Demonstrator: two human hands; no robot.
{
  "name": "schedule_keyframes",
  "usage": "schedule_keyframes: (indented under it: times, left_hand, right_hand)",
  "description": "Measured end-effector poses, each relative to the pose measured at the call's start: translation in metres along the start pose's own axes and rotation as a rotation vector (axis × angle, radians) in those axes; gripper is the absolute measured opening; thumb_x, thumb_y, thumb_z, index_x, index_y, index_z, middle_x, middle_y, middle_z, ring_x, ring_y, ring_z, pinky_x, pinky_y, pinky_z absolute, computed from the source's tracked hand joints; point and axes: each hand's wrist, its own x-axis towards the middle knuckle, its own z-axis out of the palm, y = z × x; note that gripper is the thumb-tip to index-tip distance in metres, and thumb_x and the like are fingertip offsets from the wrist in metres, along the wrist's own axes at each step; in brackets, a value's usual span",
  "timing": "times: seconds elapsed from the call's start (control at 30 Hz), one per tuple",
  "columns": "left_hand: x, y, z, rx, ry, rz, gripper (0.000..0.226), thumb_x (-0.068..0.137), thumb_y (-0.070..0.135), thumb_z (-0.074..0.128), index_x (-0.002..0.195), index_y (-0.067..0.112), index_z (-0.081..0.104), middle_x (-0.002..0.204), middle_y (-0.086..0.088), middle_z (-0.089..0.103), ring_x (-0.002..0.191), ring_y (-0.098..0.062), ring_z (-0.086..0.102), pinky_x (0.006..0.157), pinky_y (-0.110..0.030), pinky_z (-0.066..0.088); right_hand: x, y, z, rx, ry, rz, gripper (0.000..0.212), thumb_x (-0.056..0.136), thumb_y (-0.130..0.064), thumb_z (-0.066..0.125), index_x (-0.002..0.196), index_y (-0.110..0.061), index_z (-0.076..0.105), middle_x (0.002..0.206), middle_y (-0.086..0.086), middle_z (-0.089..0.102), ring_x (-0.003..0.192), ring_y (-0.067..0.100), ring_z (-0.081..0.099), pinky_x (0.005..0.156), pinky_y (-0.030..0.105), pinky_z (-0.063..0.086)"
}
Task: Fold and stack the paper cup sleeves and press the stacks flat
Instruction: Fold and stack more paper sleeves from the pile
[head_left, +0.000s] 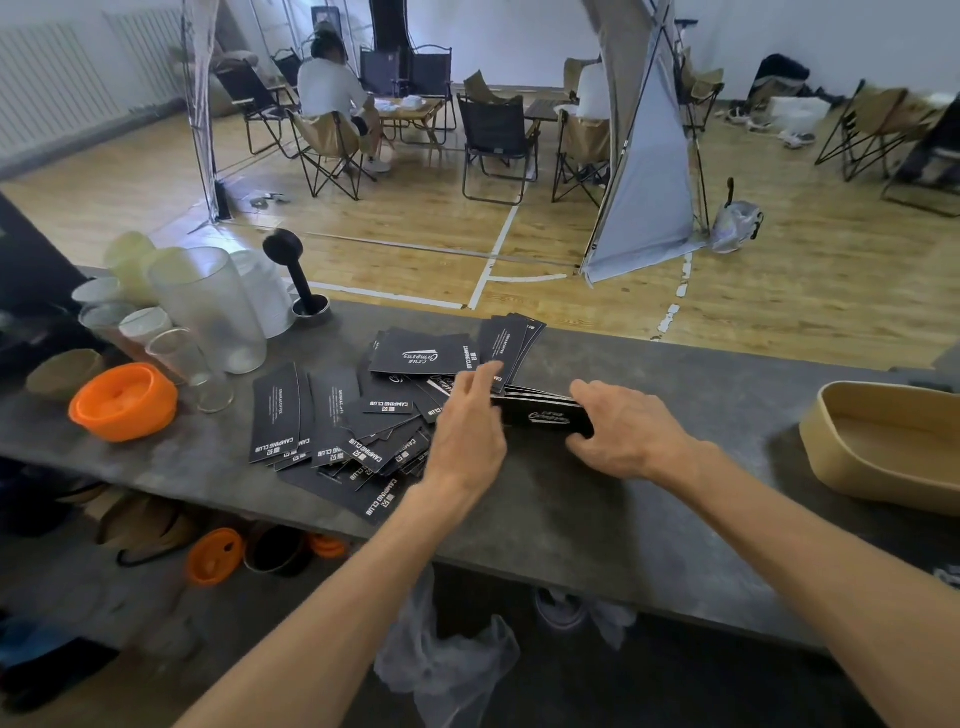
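Here the grey counter (597, 509) spans the view, and everything sits relative to it. On its right end rests a tan tray (852, 457). Toward the left end stand frosted cups (218, 306), with an orange bowl (124, 400) just in front of them and a black tamper (298, 275) behind. Across the counter's middle lies a loose spread of black sleeves (337, 421) (white lettering, many overlapping). Just right of that spread, a small stack (545, 413) of sleeves is held at both ends. The left hand (470, 421) has its fingers curled round the stack's left end; the right hand (623, 428) pinches the right end, thumb below and fingers on top.
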Motion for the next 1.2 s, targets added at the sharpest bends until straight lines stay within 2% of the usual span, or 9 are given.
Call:
schedule_keyframes:
  times: [0.1,0.17,0.23,0.37,0.57,0.8,0.9,1.0,1.2]
  left_hand:
    - [-0.001,0.016,0.021,-0.056,-0.066,-0.022,0.073,0.085,-0.010,0.047,0.148,0.020,0.028,0.145,-0.002,0.032,0.123,-0.026,0.048,0.102,-0.040,0.042]
    - [-0.002,0.020,0.030,-0.061,-0.097,0.010,0.079,0.082,-0.014,0.044,0.150,0.020,0.026,0.155,-0.003,0.020,0.137,-0.025,0.037,0.110,-0.038,0.037]
    - [-0.003,0.021,0.036,-0.054,-0.105,0.039,0.077,0.081,-0.015,0.042,0.150,0.018,0.030,0.159,-0.002,0.018,0.144,-0.022,0.027,0.114,-0.036,0.033]
    - [-0.010,0.015,0.049,0.053,-0.092,0.168,0.074,0.077,-0.010,0.045,0.146,0.016,0.037,0.154,0.001,0.028,0.133,-0.028,0.036,0.109,-0.039,0.038]
    - [-0.012,0.011,0.051,0.101,-0.063,0.211,0.071,0.077,-0.008,0.048,0.143,0.016,0.037,0.148,-0.001,0.033,0.121,-0.030,0.042,0.101,-0.039,0.042]
    - [-0.010,0.008,0.049,0.040,0.040,0.148,0.057,0.075,-0.001,0.038,0.129,0.012,0.051,0.123,-0.007,0.050,0.103,-0.030,0.052,0.093,-0.044,0.046]
    - [-0.007,0.008,0.050,0.058,0.035,0.143,0.054,0.076,0.001,0.040,0.127,0.012,0.053,0.121,-0.008,0.050,0.099,-0.030,0.052,0.089,-0.043,0.047]
    - [-0.009,0.008,0.049,0.062,0.028,0.140,0.054,0.075,-0.003,0.046,0.126,0.012,0.053,0.121,-0.008,0.050,0.098,-0.030,0.051,0.089,-0.041,0.046]
    - [-0.009,0.009,0.047,0.072,0.040,0.133,0.062,0.072,0.018,0.022,0.124,0.013,0.055,0.120,-0.008,0.051,0.096,-0.030,0.052,0.086,-0.040,0.045]
  right_hand:
    - [0.002,-0.002,0.002,-0.032,0.020,0.011,0.016,0.092,-0.031,0.049,0.099,-0.022,0.038,0.105,0.002,0.057,0.101,0.027,0.058,0.072,0.039,0.043]
    - [0.002,-0.002,-0.001,-0.040,0.007,0.018,0.013,0.092,-0.026,0.048,0.101,-0.022,0.039,0.109,0.002,0.059,0.103,0.029,0.059,0.073,0.038,0.042]
    - [-0.001,0.001,-0.003,-0.022,0.014,0.033,0.014,0.090,-0.025,0.050,0.097,-0.023,0.038,0.107,0.001,0.061,0.100,0.029,0.061,0.072,0.037,0.041]
    - [-0.006,0.002,0.000,-0.005,0.023,0.052,0.017,0.090,-0.031,0.052,0.096,-0.024,0.037,0.104,0.000,0.063,0.096,0.028,0.062,0.069,0.036,0.041]
    - [-0.005,0.000,0.004,0.003,0.062,0.069,0.019,0.089,-0.033,0.054,0.100,-0.023,0.042,0.103,0.001,0.064,0.093,0.027,0.063,0.070,0.037,0.047]
    - [-0.005,-0.007,0.010,-0.005,0.161,0.126,0.018,0.087,-0.038,0.055,0.093,-0.024,0.044,0.094,-0.004,0.063,0.086,0.023,0.062,0.065,0.034,0.041]
    - [-0.002,-0.008,0.012,-0.015,0.189,0.155,0.019,0.086,-0.039,0.055,0.091,-0.024,0.043,0.092,-0.004,0.063,0.087,0.023,0.062,0.066,0.034,0.041]
    - [-0.001,-0.009,0.011,-0.007,0.187,0.172,0.021,0.085,-0.040,0.056,0.092,-0.023,0.045,0.092,-0.003,0.063,0.086,0.024,0.062,0.069,0.037,0.048]
    - [-0.001,-0.011,0.013,-0.026,0.183,0.194,0.022,0.085,-0.040,0.055,0.091,-0.022,0.043,0.094,-0.001,0.063,0.089,0.027,0.062,0.067,0.036,0.043]
